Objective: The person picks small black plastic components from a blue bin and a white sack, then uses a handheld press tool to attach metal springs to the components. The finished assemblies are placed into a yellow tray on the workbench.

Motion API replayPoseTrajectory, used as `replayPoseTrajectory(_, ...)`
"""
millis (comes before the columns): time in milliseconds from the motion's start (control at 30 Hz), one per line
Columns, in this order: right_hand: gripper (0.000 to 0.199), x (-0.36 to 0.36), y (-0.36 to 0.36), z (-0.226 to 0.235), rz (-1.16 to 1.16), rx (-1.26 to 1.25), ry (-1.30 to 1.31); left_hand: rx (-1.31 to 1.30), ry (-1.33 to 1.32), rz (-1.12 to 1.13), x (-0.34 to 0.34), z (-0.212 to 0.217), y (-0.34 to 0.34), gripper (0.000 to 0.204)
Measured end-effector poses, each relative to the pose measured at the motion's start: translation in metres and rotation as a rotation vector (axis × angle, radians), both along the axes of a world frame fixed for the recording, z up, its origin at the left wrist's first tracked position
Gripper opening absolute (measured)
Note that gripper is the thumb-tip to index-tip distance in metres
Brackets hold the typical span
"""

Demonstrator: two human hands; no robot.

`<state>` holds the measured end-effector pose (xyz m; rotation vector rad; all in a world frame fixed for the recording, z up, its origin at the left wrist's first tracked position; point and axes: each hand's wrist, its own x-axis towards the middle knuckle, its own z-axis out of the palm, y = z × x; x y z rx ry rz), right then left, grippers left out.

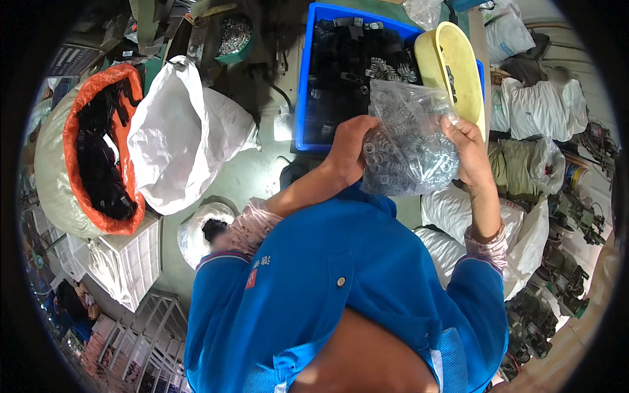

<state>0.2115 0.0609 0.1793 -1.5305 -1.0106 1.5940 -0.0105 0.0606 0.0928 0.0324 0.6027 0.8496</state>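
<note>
Between my hands hangs a clear plastic bag (409,147) holding many small, shiny metal pieces, which look like buckles or rings. My left hand (352,141) is closed on the bag's left edge. At the upper right corner, my right hand (466,144) pinches the plastic. Just beyond the bag is a blue bin (303,85), with dark pieces and some metal ones inside. A yellow oval tub (466,52) rests over the bin's right side, near my right hand, with a few dark items in it.
To the left stand an open white sack (164,144) and a sack with an orange liner (73,124) full of black pieces, beside a white crate (134,255). A green container (236,54) of small metal parts lies at the back. White sacks (540,111) line the right.
</note>
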Motion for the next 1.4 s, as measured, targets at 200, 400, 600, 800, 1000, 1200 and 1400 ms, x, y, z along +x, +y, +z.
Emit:
replayPoseTrajectory(200, 0.023, 0.013, 0.0, -0.004, 0.078, 0.086, -0.2, 0.088, -0.083, -0.152, 0.001, -0.003, 0.009, 0.035)
replayPoseTrajectory(400, 0.024, 0.007, 0.001, -0.005, 0.191, 0.066, -0.263, -0.035, -0.126, -0.123, 0.012, -0.018, 0.012, 0.042)
replayPoseTrajectory(600, 0.025, 0.013, -0.005, -0.031, 0.053, -0.09, -0.114, -0.038, -0.206, -0.034, 0.012, -0.027, 0.006, 0.035)
replayPoseTrajectory(800, 0.025, 0.01, -0.022, -0.035, 0.097, -0.064, -0.128, 0.007, -0.203, -0.018, 0.01, -0.031, 0.004, 0.032)
replayPoseTrajectory(1000, 0.02, 0.011, -0.044, -0.05, 0.035, 0.021, -0.112, -0.056, -0.201, -0.059, 0.011, -0.036, -0.008, 0.042)
replayPoseTrajectory(1200, 0.02, 0.01, -0.065, -0.054, -0.009, 0.097, -0.161, -0.026, -0.213, -0.102, 0.01, -0.028, -0.013, 0.045)
replayPoseTrajectory(1400, 0.02, 0.007, -0.083, -0.05, -0.077, 0.122, -0.167, 0.03, -0.228, -0.19, 0.006, -0.028, -0.018, 0.044)
